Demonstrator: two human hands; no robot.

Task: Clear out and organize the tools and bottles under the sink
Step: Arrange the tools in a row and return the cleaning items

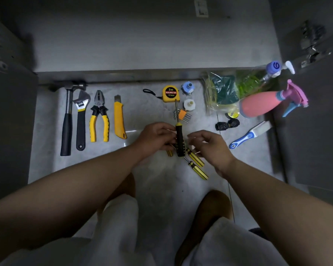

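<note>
A black-handled screwdriver lies on the pale floor with its shaft pointing at a yellow tape measure. My left hand has its fingertips closed on the left side of that handle. My right hand hovers just right of it, fingers curled and apart, holding nothing I can see. Small yellow-and-black screwdrivers lie under and below my hands. A hammer, wrench, pliers and yellow utility knife lie in a row at the left.
At the right lie a pink spray bottle, a clear bottle with a blue cap, a bag of sponges, a tape roll, a black bag roll and a blue-white brush. Open cabinet doors flank both sides.
</note>
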